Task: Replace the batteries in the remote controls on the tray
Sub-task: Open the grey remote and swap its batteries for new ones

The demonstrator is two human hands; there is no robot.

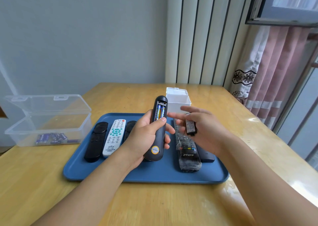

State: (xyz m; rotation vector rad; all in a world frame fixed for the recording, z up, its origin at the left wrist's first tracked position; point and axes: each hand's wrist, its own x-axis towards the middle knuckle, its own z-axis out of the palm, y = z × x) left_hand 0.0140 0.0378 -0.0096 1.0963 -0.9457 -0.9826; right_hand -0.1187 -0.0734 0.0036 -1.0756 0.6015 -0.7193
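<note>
— What am I dealing with here?

— Your left hand [148,136] is gripping the dark remote [157,129] above the blue tray [154,175], its bay open and two batteries [160,112] sitting inside. Your right hand [203,131] is pinching the battery cover [190,126], other fingers loose.

— And doing it well?

— I'm guessing they're fresh; if so, you're wanting the cover's tabs lined up, sliding without forcing.

Six remotes [157,131], two boxes [48,120].
</note>
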